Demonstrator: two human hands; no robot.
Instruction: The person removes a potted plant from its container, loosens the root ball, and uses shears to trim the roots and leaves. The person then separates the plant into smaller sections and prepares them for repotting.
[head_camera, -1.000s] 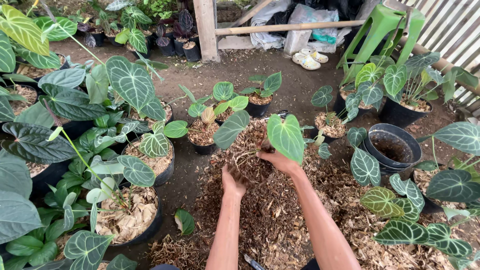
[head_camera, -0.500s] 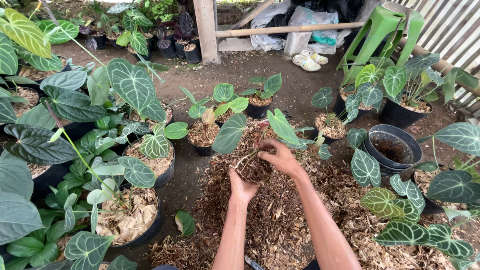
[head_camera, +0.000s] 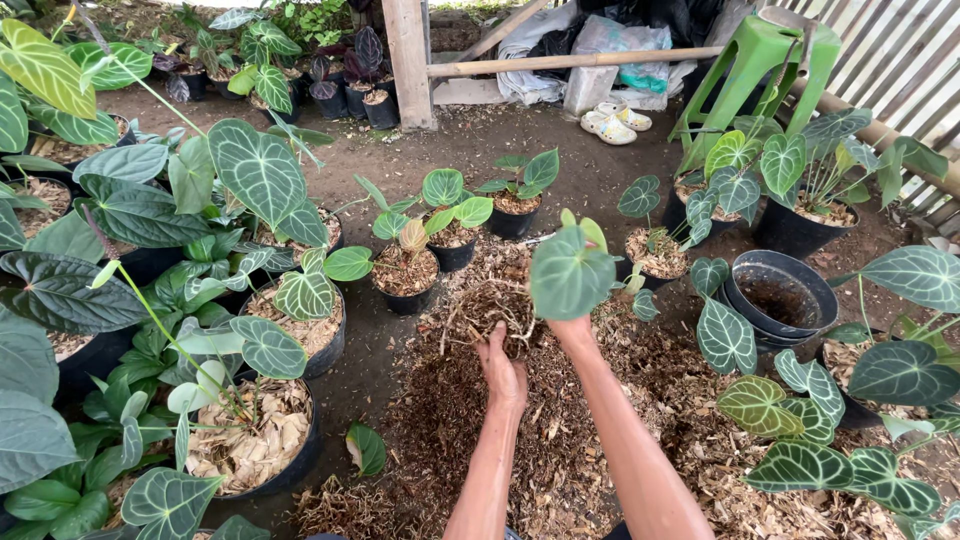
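Note:
Both my hands hold one small plant above a heap of brown wood-chip mix (head_camera: 560, 440). My left hand (head_camera: 503, 370) cups its tangled root ball (head_camera: 492, 305) from below. My right hand (head_camera: 575, 330) grips the stem, mostly hidden behind the plant's round green heart-shaped leaf (head_camera: 570, 272). A second smaller leaf (head_camera: 590, 232) pokes up behind it. Bits of mix cling to the roots.
Black pots with veined heart-leaf plants crowd the left side (head_camera: 290, 300) and right side (head_camera: 800, 215). Stacked black pots (head_camera: 785, 295) without plants stand to the right. Small potted plants (head_camera: 405, 265) sit just beyond the heap. A green plastic stool (head_camera: 760, 60) and pale clogs (head_camera: 610, 122) lie farther back.
The plant has been lifted and turned, so its big leaf now faces me and hides my right hand. My left hand shifted under the root ball.

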